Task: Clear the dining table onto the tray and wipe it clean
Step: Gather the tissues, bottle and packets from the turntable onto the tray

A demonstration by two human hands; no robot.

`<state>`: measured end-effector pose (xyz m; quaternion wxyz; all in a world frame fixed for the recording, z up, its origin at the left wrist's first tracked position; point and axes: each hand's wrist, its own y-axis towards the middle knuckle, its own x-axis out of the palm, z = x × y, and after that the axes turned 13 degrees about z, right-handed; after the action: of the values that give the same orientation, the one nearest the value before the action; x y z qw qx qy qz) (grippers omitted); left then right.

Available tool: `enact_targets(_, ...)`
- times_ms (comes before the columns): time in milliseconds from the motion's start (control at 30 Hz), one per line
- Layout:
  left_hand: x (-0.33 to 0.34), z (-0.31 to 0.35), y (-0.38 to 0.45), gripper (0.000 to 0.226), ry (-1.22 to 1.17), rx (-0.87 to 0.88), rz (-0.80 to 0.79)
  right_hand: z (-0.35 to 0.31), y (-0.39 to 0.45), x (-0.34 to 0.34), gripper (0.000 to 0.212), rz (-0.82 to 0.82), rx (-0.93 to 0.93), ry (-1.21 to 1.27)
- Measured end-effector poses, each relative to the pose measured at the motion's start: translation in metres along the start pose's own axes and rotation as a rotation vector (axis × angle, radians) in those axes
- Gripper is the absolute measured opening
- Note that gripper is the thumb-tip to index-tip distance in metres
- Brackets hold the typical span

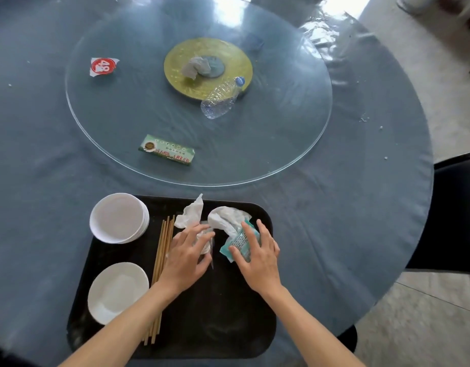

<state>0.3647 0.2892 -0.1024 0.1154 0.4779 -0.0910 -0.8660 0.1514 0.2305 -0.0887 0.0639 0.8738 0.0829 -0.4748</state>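
Sensibly, both hands lay spread, the left hand (pixel 187 256) pressing crumpled napkins (pixel 223 221) and the right hand (pixel 257 256) a teal wipe packet (pixel 235 245) onto the tray (pixel 218 327), and should flatten them before releasing.

A restaurant dining room, by the look of it. A large round table (pixel 334 221) under a blue cloth and clear plastic cover carries a glass lazy Susan (pixel 149 123) at 12 o'clock, with a red numbered table card (pixel 103 67) at 11 o'clock. A black serving tray (pixel 215 327) sits at 6 o'clock, a dark chair (pixel 451 221) at 3 o'clock on a bare floor.
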Motion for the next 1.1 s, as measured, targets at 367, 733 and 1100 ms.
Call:
enact_targets(367,-0.021,0.012,0.021,0.08,0.132,0.032,-0.066,-0.021,0.03,-0.03,0.074,0.058,-0.068,0.007)
enact_targets(733,-0.096,-0.061,0.285,0.075,0.148,-0.064,0.19,-0.108,0.294,-0.062,0.069,0.174,-0.238,0.045)
enact_targets(1100,-0.031,-0.192,0.501,0.078,0.064,-0.22,0.157,-0.148,0.558,0.049,0.077,-0.035,-0.297,-0.109)
